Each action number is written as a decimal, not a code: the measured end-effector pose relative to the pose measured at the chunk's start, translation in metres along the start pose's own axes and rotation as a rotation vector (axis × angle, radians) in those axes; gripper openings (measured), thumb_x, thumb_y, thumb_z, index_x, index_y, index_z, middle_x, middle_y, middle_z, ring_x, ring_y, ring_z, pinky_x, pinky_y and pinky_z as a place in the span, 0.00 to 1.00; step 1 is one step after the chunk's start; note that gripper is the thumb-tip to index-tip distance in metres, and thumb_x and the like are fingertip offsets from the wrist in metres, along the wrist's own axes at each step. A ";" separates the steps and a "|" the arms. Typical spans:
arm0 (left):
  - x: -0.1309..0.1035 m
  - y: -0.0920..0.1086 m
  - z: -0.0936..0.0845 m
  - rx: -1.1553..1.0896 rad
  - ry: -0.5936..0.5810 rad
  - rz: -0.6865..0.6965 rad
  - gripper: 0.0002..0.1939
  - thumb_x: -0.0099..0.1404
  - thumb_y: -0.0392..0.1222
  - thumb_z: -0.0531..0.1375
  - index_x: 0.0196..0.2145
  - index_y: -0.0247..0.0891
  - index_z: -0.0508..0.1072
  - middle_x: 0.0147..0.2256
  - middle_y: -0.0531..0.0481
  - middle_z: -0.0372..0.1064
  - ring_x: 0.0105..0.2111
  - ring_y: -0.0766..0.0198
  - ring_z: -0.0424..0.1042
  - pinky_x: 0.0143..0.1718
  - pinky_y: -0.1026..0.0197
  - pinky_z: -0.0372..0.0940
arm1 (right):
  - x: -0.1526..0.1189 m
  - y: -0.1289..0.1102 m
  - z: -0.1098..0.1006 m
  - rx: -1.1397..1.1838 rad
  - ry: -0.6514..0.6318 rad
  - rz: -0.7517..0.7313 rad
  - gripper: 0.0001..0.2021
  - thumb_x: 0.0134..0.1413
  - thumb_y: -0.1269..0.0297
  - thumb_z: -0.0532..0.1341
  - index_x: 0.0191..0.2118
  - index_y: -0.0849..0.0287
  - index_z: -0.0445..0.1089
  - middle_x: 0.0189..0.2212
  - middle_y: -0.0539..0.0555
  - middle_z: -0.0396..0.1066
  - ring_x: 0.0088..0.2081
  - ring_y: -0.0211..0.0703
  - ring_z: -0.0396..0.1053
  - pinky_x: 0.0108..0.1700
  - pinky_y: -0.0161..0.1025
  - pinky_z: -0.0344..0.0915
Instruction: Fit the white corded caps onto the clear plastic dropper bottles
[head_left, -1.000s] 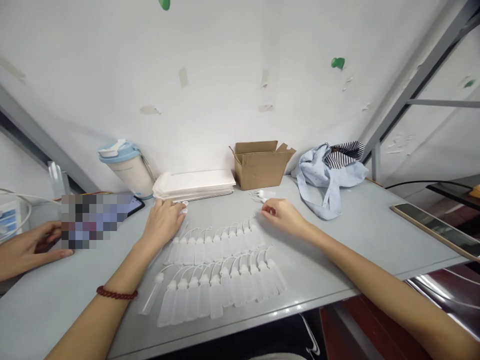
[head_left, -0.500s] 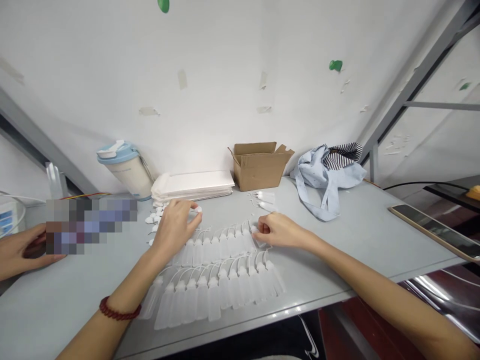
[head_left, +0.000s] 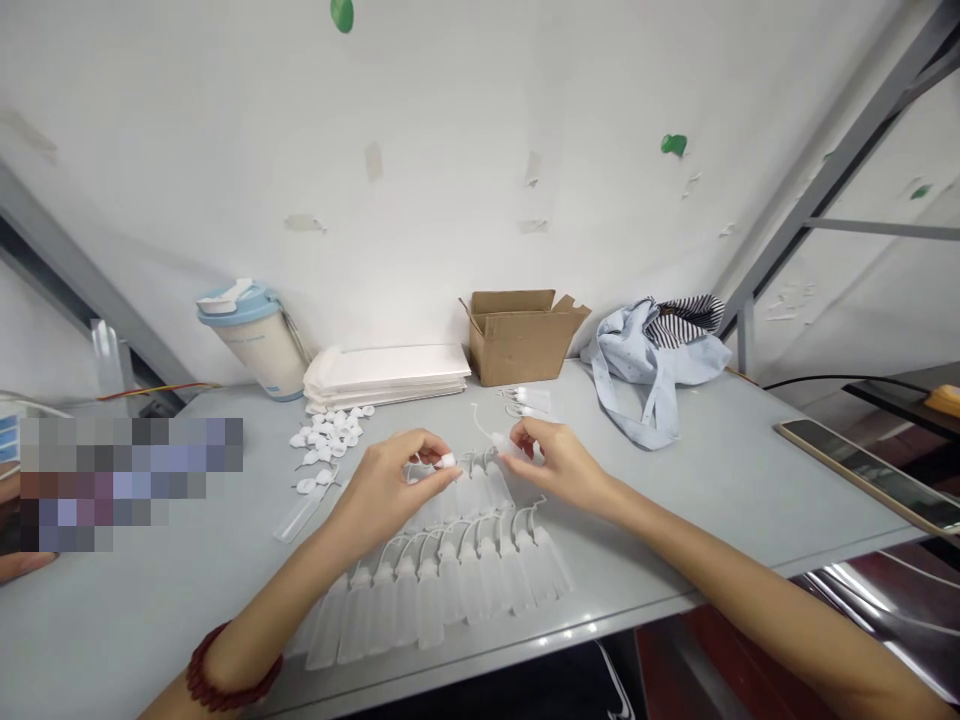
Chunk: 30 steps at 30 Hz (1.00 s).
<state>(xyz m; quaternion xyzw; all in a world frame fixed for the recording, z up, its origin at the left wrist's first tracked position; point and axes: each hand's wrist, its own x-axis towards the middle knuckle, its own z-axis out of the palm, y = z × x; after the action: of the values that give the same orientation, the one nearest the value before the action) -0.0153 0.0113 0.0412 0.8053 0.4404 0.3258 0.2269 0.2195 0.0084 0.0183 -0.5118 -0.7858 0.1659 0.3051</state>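
My left hand (head_left: pixel 401 475) pinches a small white cap-like piece (head_left: pixel 448 461) between thumb and fingertips. Facing it, my right hand (head_left: pixel 559 462) grips a translucent white tube (head_left: pixel 510 446), whose thin white cord (head_left: pixel 480 418) sticks up to the left. Below both hands, similar frosted tubes (head_left: pixel 427 600) with corded white tops lie side by side in two rows; my left hand and forearm cover part of them. Left of my hands is a heap of small white pieces (head_left: pixel 330 432), with a single tube (head_left: pixel 300 512) lying just below it.
Along the wall stand a blue-lidded cup (head_left: pixel 251 340), a stack of white sheets or envelopes (head_left: pixel 397 370), an open cardboard box (head_left: pixel 521 345) and a light-blue cloth bag (head_left: pixel 637 350). A phone (head_left: pixel 870 470) lies far right. Another person's hand (head_left: pixel 30 565) shows at left beside a blurred-out area.
My left hand has moved right and down with the small white piece, towards my right hand. My right hand has lifted a tube slightly off the row. The other person's hand has shifted left.
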 end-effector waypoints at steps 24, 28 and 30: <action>-0.006 0.023 -0.004 -0.342 -0.287 -0.207 0.10 0.60 0.47 0.61 0.30 0.37 0.74 0.29 0.53 0.72 0.30 0.63 0.69 0.33 0.63 0.62 | -0.016 -0.018 0.017 -0.359 0.379 -0.795 0.04 0.57 0.72 0.60 0.36 0.62 0.63 0.29 0.58 0.72 0.31 0.43 0.69 0.28 0.37 0.67; -0.008 0.024 -0.004 -0.365 -0.316 -0.199 0.08 0.60 0.45 0.61 0.30 0.37 0.73 0.28 0.53 0.71 0.30 0.64 0.68 0.33 0.63 0.62 | -0.018 -0.019 0.014 -0.446 0.426 -0.904 0.04 0.55 0.74 0.61 0.36 0.64 0.65 0.30 0.60 0.73 0.32 0.45 0.70 0.30 0.38 0.68; -0.009 0.023 -0.003 -0.348 -0.284 -0.147 0.07 0.60 0.43 0.61 0.30 0.37 0.73 0.29 0.53 0.72 0.31 0.64 0.69 0.34 0.63 0.63 | -0.018 -0.020 0.014 -0.403 0.427 -0.883 0.04 0.54 0.74 0.62 0.36 0.65 0.65 0.29 0.60 0.73 0.31 0.45 0.69 0.29 0.38 0.68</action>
<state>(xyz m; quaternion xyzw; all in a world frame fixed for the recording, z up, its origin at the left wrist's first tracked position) -0.0080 -0.0075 0.0549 0.7576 0.3987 0.2629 0.4450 0.2014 -0.0160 0.0133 -0.2030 -0.8631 -0.2407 0.3949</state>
